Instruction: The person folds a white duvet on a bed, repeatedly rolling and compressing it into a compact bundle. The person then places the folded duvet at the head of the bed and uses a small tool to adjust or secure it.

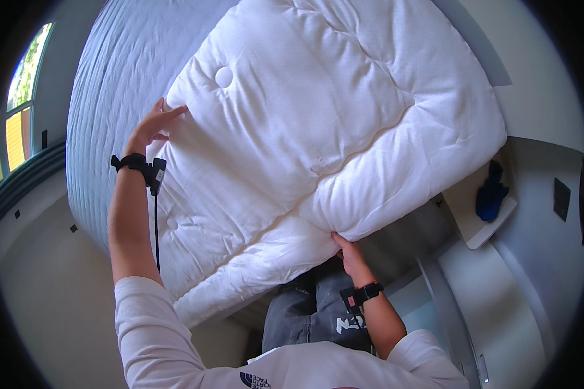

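A thick white quilt (282, 121) with button-like tufts is spread in front of me, folded over along a long seam near my side. My left hand (156, 124) is at its left edge, thumb on top and the other fingers partly hidden at the edge. At the near edge, my right hand (349, 253) pinches the quilt with fingers tucked beneath it. Under the quilt, a bed covered with a pale blue-grey sheet (121, 87) shows on the left. Each wrist bears a black strap with a small device.
A window (22, 104) is in the wall at the left. To the right, a small shelf (491, 226) holds a dark blue object (491, 194). White cabinet fronts (486, 296) stand at the lower right. The grey floor (409, 236) shows beside the bed.
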A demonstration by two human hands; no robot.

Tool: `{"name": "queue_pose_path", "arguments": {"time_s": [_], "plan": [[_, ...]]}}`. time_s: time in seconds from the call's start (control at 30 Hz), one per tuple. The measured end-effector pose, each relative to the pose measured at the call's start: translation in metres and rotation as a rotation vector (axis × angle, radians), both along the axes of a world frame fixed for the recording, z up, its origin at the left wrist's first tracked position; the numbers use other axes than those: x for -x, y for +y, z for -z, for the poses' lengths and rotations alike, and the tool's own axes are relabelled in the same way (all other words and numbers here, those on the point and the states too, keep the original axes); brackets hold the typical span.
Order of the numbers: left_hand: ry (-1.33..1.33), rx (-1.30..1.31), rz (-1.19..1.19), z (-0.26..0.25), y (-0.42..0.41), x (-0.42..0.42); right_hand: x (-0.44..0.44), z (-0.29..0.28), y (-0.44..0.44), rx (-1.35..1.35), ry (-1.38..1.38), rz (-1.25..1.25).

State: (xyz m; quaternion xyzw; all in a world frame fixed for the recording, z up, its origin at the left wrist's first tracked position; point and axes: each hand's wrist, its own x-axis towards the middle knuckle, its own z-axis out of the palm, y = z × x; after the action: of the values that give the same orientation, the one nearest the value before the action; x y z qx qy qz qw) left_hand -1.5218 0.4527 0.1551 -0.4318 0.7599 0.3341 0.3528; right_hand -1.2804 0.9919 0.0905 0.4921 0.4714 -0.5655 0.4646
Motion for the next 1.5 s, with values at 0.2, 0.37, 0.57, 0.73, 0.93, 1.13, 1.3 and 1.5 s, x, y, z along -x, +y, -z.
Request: {"name": "queue_pose_path", "arguments": {"time_s": [0.2, 0.37, 0.57, 0.73, 0.93, 1.13, 1.3, 1.5], "plan": [[-0.09, -0.056, 0.085, 0.014, 0.004, 0.027, 0.007, -0.004, 0.016, 0.175, -0.341, 0.017], [-0.274, -0.034, 0.017, 0.018, 0.003, 0.031, 0.013, -0.002, 0.026, 0.432, -0.465, 0.091], [-0.309, 0.125, -0.133, 0.034, 0.014, 0.024, 0.007, 0.012, 0.011, 0.607, -0.46, 0.293], [0.189, 0.101, -0.271, 0.019, 0.006, -0.013, -0.007, 0.003, -0.006, 0.409, -0.26, 0.436], [0.568, 0.125, -0.339, -0.102, -0.026, -0.048, -0.028, -0.087, 0.031, 0.542, -0.199, 0.256], [0.683, 0.122, -0.207, -0.096, -0.039, -0.093, -0.022, -0.055, 0.019, 0.406, -0.188, 0.122], [0.664, 0.584, 0.129, -0.024, -0.015, -0.09, 0.002, -0.048, 0.023, 0.186, -0.124, -0.229], [0.64, 0.585, 1.22, -0.092, 0.021, -0.098, 0.064, -0.144, 0.005, 0.013, 0.331, -1.355]]}}
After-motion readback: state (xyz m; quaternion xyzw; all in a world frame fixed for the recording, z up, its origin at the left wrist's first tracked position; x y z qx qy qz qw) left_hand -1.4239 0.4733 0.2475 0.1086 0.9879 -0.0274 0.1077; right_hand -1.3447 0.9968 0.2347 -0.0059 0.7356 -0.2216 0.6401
